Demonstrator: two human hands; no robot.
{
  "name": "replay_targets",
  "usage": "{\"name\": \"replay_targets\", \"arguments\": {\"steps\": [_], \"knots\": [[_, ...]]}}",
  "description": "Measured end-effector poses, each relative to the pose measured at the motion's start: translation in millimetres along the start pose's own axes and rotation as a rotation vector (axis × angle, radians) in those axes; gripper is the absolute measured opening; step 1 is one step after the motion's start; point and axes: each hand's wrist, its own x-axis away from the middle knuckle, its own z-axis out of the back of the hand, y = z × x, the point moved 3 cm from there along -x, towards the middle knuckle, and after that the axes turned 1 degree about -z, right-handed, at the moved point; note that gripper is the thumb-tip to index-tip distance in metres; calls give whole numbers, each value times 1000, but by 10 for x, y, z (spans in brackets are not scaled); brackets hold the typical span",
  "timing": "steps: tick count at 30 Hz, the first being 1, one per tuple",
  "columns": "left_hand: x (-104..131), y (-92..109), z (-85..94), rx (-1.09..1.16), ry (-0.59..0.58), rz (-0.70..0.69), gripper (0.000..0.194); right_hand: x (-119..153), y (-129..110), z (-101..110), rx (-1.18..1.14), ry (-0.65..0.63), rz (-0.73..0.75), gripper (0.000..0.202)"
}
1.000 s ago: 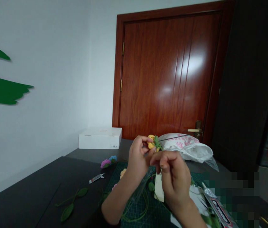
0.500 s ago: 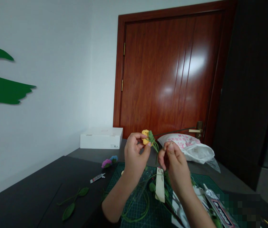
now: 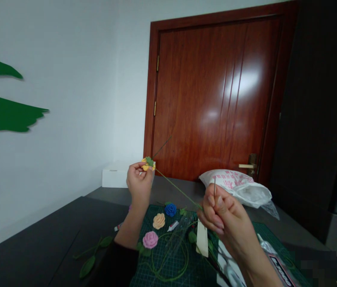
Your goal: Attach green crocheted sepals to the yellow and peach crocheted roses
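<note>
Raised over the table, my left hand (image 3: 137,183) pinches a yellow crocheted flower (image 3: 144,166) with a green base turned up. A thin dark wire (image 3: 162,146) sticks out from the flower toward the upper right. Green yarn (image 3: 176,186) runs taut from the flower down to my right hand (image 3: 229,213). Its fingers are closed on a thin needle (image 3: 215,185) whose tip points up, and the yarn goes in among the curled fingers. Whether the yarn is threaded through the needle is hidden.
On the green cutting mat (image 3: 198,275) lie blue (image 3: 170,209), cream (image 3: 158,221) and pink (image 3: 150,239) flowers, coiled green yarn (image 3: 171,278) and a cream card (image 3: 202,239). Behind are a white box (image 3: 113,178) and a plastic bag (image 3: 234,185). Leaves (image 3: 87,266) lie left.
My left hand has moved left with the flower, and my right hand slightly right and down. The yarn between them is now stretched long. The needle has come into view.
</note>
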Motion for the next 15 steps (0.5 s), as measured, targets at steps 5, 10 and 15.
{"name": "replay_targets", "arguments": {"steps": [5,10,15], "knots": [[-27,-51,-12,63,-35,39,28,86,30,-151,-78,-131,-68,31],[137,136,-232,202,-242,138,27,-27,129,31,110,56,-61,27],[436,423,-461,480,-519,335,29,-139,215,291,165,359,-11,33]]}}
